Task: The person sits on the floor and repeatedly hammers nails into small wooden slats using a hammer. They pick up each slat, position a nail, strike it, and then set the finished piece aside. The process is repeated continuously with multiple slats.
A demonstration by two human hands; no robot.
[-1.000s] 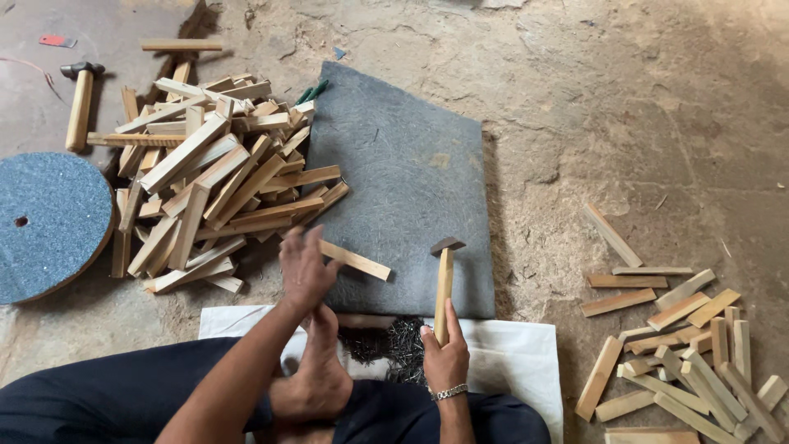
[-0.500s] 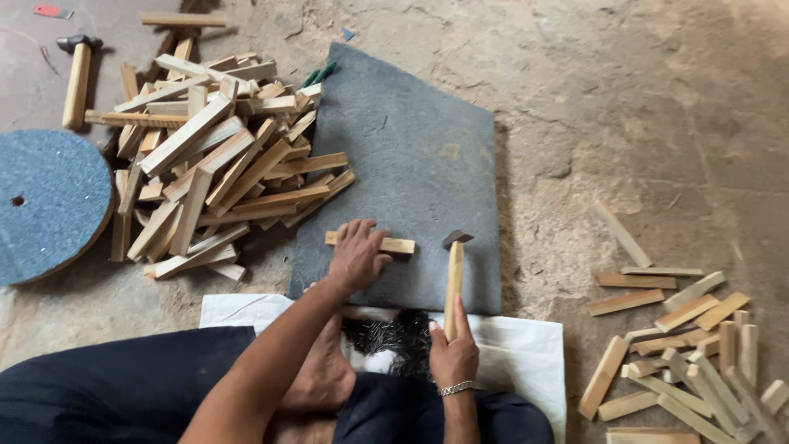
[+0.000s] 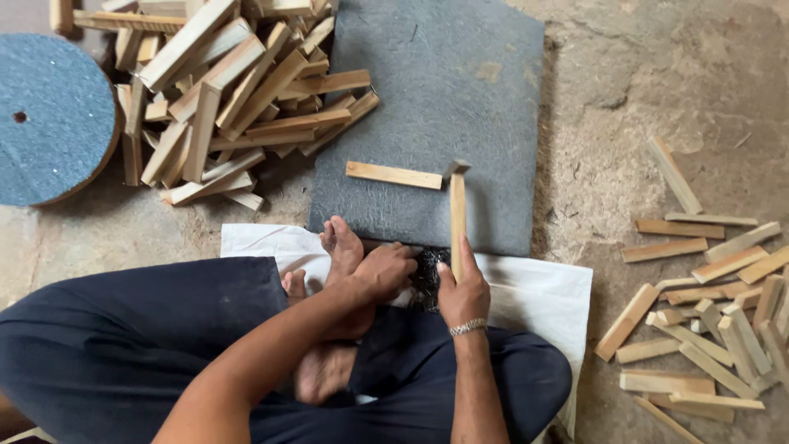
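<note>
One flat pale wooden strip [image 3: 394,174] lay on one grey rectangular felt mat [image 3: 493,90], beside one wooden-handled hammer [image 3: 457,215], one round blue-grey disc [image 3: 51,115] and two heaps of wooden offcuts [image 3: 230,90].

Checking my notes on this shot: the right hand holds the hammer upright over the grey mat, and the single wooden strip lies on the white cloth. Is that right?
Not quite. The head view shows the single wooden strip lying on the grey mat, not on the white cloth. The right hand does hold the hammer upright over the mat.
</note>
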